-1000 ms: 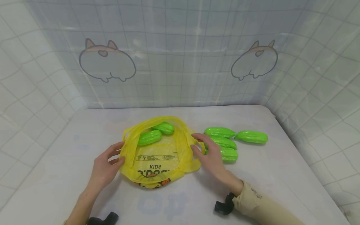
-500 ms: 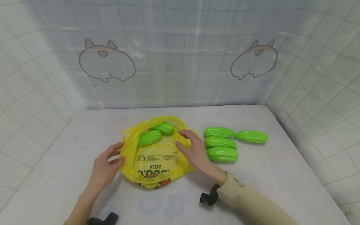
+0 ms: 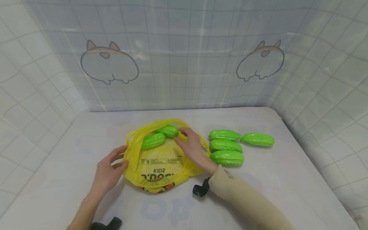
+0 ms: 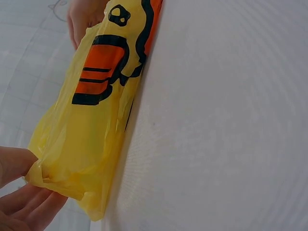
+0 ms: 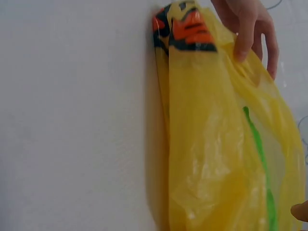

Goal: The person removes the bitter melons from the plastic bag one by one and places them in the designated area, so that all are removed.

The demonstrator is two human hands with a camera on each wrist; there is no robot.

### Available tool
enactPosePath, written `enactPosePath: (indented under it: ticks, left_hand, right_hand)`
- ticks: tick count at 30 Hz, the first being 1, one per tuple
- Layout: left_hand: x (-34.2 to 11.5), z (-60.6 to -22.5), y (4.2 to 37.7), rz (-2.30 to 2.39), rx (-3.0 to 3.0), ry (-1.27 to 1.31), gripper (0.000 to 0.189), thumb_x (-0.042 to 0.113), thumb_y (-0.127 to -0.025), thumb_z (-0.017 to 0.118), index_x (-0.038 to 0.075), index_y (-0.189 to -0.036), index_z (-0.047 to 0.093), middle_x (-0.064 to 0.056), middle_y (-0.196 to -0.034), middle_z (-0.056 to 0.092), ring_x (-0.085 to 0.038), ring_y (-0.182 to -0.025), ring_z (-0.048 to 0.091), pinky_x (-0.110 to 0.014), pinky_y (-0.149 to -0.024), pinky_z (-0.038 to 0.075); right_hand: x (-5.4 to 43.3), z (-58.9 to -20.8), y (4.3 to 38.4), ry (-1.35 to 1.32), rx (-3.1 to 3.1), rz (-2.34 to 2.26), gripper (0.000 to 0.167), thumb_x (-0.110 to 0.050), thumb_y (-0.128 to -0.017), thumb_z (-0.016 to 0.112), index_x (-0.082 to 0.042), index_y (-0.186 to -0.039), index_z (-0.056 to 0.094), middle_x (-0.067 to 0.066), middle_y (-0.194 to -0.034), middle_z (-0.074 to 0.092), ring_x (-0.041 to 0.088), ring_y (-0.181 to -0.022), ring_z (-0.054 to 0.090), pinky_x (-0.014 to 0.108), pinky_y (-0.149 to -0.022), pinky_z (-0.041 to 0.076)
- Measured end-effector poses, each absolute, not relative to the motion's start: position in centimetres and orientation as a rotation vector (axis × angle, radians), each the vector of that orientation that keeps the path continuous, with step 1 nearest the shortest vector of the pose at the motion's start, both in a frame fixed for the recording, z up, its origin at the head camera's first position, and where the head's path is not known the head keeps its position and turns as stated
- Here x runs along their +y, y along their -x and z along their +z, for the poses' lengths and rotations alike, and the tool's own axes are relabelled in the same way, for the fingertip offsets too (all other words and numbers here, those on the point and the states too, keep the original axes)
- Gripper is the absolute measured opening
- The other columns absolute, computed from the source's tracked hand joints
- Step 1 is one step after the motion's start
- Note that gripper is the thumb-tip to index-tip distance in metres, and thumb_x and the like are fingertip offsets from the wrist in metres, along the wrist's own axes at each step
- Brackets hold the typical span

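A yellow plastic bag (image 3: 133, 159) lies with its mouth propped wide in the head view, printed lettering showing inside. Two glossy bright green, ridged, cucumber-like vegetables rest within, a front one (image 3: 153, 141) and a rear one (image 3: 170, 130). My left hand (image 3: 109, 167) pinches the bag's left edge; in the left wrist view its thumb (image 4: 17, 161) presses the film from one side, fingers behind. Reaching in at the mouth, my right hand (image 3: 192, 145) has its loosely bent fingertips right at the rear vegetable's right end. Only a fingertip (image 5: 301, 211) of it shows in the right wrist view.
Several more green vegetables lie right of the bag: a stack of three with its nearest one (image 3: 227, 158) in front, and a lone one (image 3: 257, 140) farther right. Black wrist-worn devices sit under each forearm. A tiled-pattern sheet (image 3: 184, 64) with cartoon animals encloses the white table (image 3: 161, 210).
My right hand has let go of the bag's right edge and moved left, into the mouth, to the rear vegetable. My left hand keeps its hold, barely moving.
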State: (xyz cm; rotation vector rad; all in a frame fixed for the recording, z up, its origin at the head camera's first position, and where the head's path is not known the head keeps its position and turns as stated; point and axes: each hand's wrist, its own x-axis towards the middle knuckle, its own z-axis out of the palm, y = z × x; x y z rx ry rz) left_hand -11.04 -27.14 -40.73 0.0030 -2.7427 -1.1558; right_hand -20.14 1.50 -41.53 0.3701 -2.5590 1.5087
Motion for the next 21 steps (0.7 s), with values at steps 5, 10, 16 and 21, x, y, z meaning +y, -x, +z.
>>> enactPosePath:
  ticks: [5,10,16,21]
  left_hand:
    - [-27.1,-40.7,11.0,-1.148,-2.745,-0.011,0.054,0.004,-0.094,0.061,0.011,-0.146,0.049,-0.016,-0.146,0.052,-0.035,-0.123,0.057,-0.044,-0.095,0.053]
    - [-27.0,-40.6,11.0,-1.143,-2.747,-0.015,0.054,0.004,-0.095,0.061,0.011,-0.147,0.048,-0.015,-0.146,0.052,-0.035,-0.123,0.057,-0.045,-0.096,0.053]
    - [-27.0,-40.5,10.9,-1.132,-2.743,-0.003,0.053,0.004,-0.095,0.060,0.011,-0.146,0.049,-0.016,-0.145,0.053,-0.035,-0.122,0.057,-0.045,-0.095,0.054]
    - [-27.0,-40.5,10.9,-1.134,-2.740,0.002,0.053,0.004,-0.095,0.060,0.011,-0.146,0.049,-0.015,-0.145,0.053,-0.035,-0.122,0.058,-0.045,-0.095,0.054]
  right_hand:
    - [0.7,-42.3,21.2,-0.314,-2.545,1.514,0.045,-0.020,-0.092,0.069,-0.002,-0.132,0.060,0.016,-0.130,0.064,0.032,-0.119,0.060,0.044,-0.103,0.052]
    - [0.0,-43.0,21.9,-0.225,-2.546,1.551,0.047,-0.023,-0.093,0.070,-0.001,-0.133,0.059,0.017,-0.129,0.064,0.032,-0.119,0.060,0.045,-0.103,0.052]
    - [-0.4,-43.9,22.4,-0.203,-2.542,1.592,0.050,-0.026,-0.094,0.069,-0.002,-0.136,0.057,0.016,-0.130,0.064,0.031,-0.119,0.061,0.043,-0.104,0.052]
    - [-0.8,-44.5,22.6,-0.202,-2.502,1.603,0.048,-0.026,-0.093,0.069,-0.002,-0.134,0.059,0.015,-0.127,0.066,0.029,-0.116,0.063,0.042,-0.102,0.053]
